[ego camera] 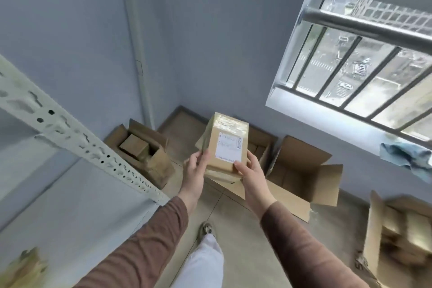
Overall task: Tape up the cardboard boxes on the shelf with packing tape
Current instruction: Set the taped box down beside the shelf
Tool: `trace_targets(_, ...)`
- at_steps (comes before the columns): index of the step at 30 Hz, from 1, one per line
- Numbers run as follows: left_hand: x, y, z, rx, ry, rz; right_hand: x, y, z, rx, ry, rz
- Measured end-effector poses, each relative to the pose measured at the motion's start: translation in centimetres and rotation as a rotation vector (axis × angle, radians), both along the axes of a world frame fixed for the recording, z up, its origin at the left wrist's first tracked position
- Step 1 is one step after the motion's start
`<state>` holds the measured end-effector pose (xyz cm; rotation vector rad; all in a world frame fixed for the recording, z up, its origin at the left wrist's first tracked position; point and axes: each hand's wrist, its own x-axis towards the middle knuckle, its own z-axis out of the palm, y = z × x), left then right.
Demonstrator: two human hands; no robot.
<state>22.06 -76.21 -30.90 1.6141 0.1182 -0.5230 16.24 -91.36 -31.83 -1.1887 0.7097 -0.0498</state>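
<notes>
From the head camera, both hands hold one small cardboard box (pixel 225 145) out in front of the body, above the floor. The left hand (pixel 196 168) grips the box's near left edge, thumb laid on the top face and fingers curled under; the right hand (pixel 251 174) clasps the near right corner the same way, thumb on the top just below the white shipping label (pixel 228 148). The box's long axis runs straight away from the grip, so nearly all of its length lies beyond the fingertips, tilted slightly up at the far end. That far end shines with clear tape already wrapped over it (the near end, between the two hands, shows bare cardboard as far as can be seen).

Beyond and below the held box sit open cartons on the floor: one (pixel 142 147) to the left of the grip with smaller boxes inside, one (pixel 301 170) to the right with its flaps spread. The metal shelf upright (pixel 70 133) slants past on the left, nearer the left hand than the right. No tape roll is visible.

Judging from this, the next move turns on swinging the long axis leftward toward the shelf, or turning the untaped near end up for sealing, with the left hand leading
</notes>
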Motion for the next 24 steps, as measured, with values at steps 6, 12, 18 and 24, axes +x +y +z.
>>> trace_targets(6, 8.6, -4.4, -8.5, 0.084, 0.223, -0.151, 7.8, -4.1, -8.0, 0.03, 0.163, 0.066)
trace_targets(12, 14.2, -9.1, -17.2, 0.121, 0.35, -0.167, 13.6, -8.3, -16.6, 0.093, 0.322, 0.031)
trace_targets(18, 18.7, -14.4, -29.2, 0.265, 0.503, -0.059, 18.8, -11.8, -28.6, 0.081, 0.47, -0.097)
trace_targets(24, 24.1, -19.0, -41.2, 0.176, 0.562, 0.033, 25.2, -14.5, -40.4, 0.05, 0.549, -0.171)
